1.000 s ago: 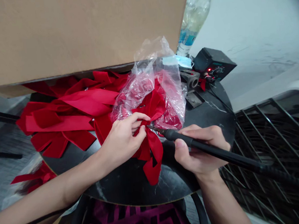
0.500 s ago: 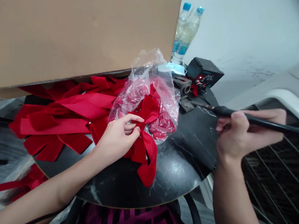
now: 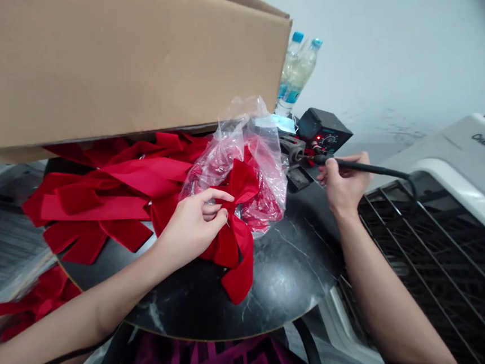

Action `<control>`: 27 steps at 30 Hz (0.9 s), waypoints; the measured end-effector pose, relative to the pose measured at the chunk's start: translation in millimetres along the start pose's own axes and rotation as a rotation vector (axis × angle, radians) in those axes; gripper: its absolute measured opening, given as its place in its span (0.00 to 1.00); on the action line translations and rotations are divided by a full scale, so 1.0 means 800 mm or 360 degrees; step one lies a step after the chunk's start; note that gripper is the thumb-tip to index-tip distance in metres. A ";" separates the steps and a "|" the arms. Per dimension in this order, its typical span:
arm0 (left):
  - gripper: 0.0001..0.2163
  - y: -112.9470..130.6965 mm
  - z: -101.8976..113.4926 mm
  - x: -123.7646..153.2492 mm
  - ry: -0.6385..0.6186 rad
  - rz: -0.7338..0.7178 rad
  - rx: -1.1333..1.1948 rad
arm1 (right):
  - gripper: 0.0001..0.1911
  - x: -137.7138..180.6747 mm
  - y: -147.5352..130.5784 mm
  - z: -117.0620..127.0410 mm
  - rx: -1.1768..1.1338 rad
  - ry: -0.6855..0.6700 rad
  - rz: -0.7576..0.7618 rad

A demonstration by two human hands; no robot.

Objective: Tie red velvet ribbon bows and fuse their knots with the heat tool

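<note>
My left hand pinches a red velvet bow at its middle, over the dark marbled table. Behind that bow lies a crumpled clear plastic bag with more red showing through it. On the right, my right hand grips a soldering iron by its black handle. The iron's tip end is at the mouth of the iron holder; how deep it sits inside cannot be made out. Just behind stands the black soldering station, its small red light lit.
A pile of red bows covers the table's left side. A large cardboard box stands at the back, with bottles and a blue face mask beside it. A white appliance with a dark grille stands at the right.
My right hand has moved left and away from me, bringing the soldering iron's tip to the holder. My left hand keeps its pinch on the bow. The view has shifted slightly.
</note>
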State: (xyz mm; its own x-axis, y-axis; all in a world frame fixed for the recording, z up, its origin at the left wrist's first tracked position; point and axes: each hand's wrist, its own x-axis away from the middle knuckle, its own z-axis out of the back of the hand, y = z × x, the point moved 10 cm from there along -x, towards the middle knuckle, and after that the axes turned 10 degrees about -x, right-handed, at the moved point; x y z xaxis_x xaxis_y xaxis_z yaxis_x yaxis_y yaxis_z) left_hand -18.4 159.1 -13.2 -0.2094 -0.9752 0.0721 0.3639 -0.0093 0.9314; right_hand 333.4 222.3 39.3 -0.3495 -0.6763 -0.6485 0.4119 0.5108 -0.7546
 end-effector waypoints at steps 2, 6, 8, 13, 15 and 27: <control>0.11 -0.001 0.000 0.000 0.0000 -0.0008 0.0015 | 0.13 0.001 0.007 -0.013 -0.0034 -0.0060 -0.0028; 0.10 0.002 0.000 0.001 -0.0012 -0.0006 -0.0010 | 0.15 0.001 0.028 -0.035 -0.0067 -0.0229 -0.0108; 0.10 0.004 0.000 0.001 -0.0026 0.0001 -0.0008 | 0.16 -0.001 0.037 -0.041 -0.0069 -0.0297 -0.0136; 0.10 0.005 -0.002 0.001 -0.0081 -0.0032 0.0028 | 0.19 -0.007 0.047 -0.049 -0.0020 -0.0480 -0.0177; 0.10 0.003 -0.005 0.001 -0.0134 -0.0030 0.0063 | 0.19 -0.010 0.047 -0.051 0.0020 -0.0530 -0.0182; 0.16 -0.003 -0.032 0.013 -0.0618 0.0214 0.0858 | 0.19 0.021 0.053 -0.037 0.0123 -0.0455 -0.0780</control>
State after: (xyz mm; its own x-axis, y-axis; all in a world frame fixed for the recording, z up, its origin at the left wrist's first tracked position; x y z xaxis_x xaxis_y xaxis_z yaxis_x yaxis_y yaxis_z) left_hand 1.7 143.7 -23.4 -0.5414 -0.8090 0.2289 -0.0728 0.3163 0.9459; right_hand 319.7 247.9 -6.5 -0.2782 -0.9464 -0.1639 0.3232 0.0684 -0.9438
